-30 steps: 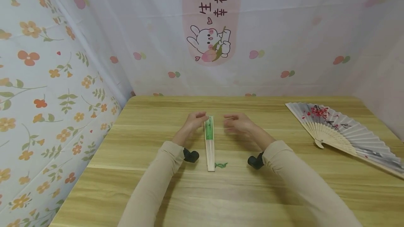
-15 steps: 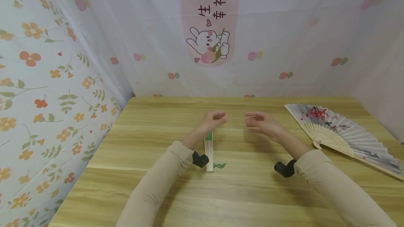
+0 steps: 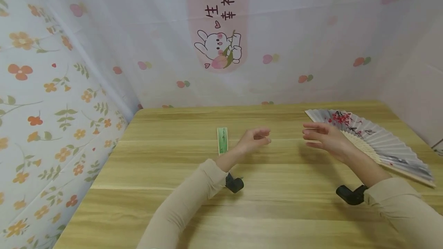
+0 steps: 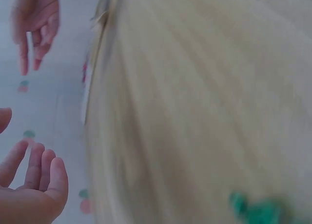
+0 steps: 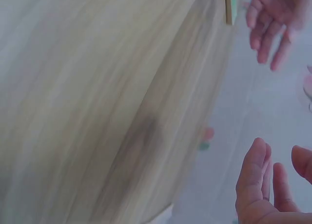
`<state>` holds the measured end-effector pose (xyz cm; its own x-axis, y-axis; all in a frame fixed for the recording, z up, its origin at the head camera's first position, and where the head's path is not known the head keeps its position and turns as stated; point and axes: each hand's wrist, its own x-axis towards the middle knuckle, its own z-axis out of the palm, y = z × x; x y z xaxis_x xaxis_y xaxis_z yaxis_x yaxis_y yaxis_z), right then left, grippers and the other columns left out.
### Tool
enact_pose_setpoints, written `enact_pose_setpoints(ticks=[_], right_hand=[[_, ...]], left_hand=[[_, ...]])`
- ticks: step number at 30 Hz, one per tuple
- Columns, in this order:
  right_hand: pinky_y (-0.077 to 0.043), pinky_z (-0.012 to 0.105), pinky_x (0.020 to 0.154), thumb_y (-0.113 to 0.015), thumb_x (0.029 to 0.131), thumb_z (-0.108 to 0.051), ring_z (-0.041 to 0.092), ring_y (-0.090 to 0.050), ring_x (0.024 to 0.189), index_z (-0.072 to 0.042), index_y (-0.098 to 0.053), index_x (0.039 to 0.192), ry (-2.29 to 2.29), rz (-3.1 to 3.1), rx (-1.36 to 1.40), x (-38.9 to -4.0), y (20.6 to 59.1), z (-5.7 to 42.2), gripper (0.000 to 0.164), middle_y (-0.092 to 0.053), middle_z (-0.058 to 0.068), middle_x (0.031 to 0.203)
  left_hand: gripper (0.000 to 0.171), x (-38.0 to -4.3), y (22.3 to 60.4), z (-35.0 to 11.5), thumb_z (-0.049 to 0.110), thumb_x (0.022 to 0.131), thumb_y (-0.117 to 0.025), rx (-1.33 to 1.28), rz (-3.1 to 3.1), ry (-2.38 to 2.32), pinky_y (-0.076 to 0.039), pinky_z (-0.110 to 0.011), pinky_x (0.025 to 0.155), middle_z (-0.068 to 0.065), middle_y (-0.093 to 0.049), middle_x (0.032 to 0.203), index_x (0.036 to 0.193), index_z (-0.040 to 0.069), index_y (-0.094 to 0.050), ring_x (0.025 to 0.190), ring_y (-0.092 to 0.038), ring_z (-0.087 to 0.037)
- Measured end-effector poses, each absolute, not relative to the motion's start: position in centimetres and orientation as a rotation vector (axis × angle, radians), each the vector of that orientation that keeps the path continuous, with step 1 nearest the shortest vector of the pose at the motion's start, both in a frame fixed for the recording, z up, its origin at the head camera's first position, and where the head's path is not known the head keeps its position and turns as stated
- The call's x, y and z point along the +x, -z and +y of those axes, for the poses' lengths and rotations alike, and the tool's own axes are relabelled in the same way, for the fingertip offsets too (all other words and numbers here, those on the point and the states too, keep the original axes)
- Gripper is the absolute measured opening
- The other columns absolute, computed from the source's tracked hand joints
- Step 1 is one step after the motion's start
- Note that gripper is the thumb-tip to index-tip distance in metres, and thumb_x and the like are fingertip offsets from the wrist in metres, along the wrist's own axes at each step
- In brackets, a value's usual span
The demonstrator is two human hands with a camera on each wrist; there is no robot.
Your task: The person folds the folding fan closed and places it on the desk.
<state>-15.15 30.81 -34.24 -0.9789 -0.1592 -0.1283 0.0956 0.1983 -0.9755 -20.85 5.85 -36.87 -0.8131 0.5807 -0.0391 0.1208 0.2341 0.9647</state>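
Note:
Both hands hang in the air over the table and hold nothing. My left hand [image 3: 254,140], its fingers loosely bent, is just right of a folded green hand fan [image 3: 223,141]. That fan lies lengthwise on the table, its lower part hidden by my left forearm; its green tassel [image 4: 261,212] shows in the left wrist view. My right hand [image 3: 327,137] has fingers apart and overlaps the left part of a spread white-and-grey folding fan [image 3: 375,137] with red blossoms in the head view. The palms face each other with a gap between.
The wooden table [image 3: 166,176] ends at a hanging white curtain [image 3: 294,37] with a rabbit print [image 3: 219,47]. A floral cloth [image 3: 69,126] hangs along the left side. Black wrist mounts [image 3: 235,184] sit on both wrists.
Both hands have moved right, away from the folded fan, and the right hand has travelled farther, toward the spread fan. The gap between them has widened. The head view has shifted slightly.

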Motion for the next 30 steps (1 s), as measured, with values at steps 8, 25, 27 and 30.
enact_pose_setpoints(ticks=[8,25,27,30], right_hand=[[-0.05,0.024,0.075,-0.052,0.09,-0.017,0.003,-0.057,0.089,-0.017,-0.045,0.112,2.026,2.213,-0.058,-13.0,33.9,35.4,0.024,-0.057,-0.013,0.1],[-0.051,0.023,0.07,-0.053,0.089,-0.019,0.002,-0.059,0.088,-0.014,-0.043,0.126,2.013,2.364,0.064,-10.8,41.8,49.1,0.039,-0.059,-0.016,0.104],[-0.052,0.023,0.068,-0.054,0.089,-0.02,0.001,-0.059,0.087,-0.017,-0.045,0.122,1.981,2.41,0.105,-10.4,42.4,50.3,0.035,-0.059,-0.018,0.101],[-0.051,0.021,0.065,-0.053,0.089,-0.018,0.0,-0.059,0.083,-0.027,-0.048,0.114,1.918,2.48,0.161,-9.6,42.7,51.6,0.026,-0.058,-0.021,0.098]], left_hand=[[0.038,-18.8,38.2,8.8,0.013,0.086,-0.056,0.673,2.114,-1.558,-0.045,-0.02,0.079,-0.009,-0.053,0.119,0.123,0.004,-0.051,0.099,-0.051,-0.012],[0.04,-16.5,37.2,16.1,0.021,0.084,-0.062,0.709,2.158,-1.347,-0.045,-0.017,0.072,0.003,-0.056,0.112,0.122,0.013,-0.053,0.094,-0.052,-0.005],[0.041,-16.6,37.1,16.6,0.022,0.084,-0.062,0.693,2.155,-1.333,-0.046,-0.019,0.072,0.002,-0.056,0.112,0.123,0.014,-0.052,0.096,-0.053,-0.006],[0.042,-16.9,37.1,17.2,0.024,0.084,-0.061,0.67,2.169,-1.312,-0.046,-0.02,0.074,0.003,-0.056,0.112,0.123,0.015,-0.051,0.097,-0.053,-0.006]])
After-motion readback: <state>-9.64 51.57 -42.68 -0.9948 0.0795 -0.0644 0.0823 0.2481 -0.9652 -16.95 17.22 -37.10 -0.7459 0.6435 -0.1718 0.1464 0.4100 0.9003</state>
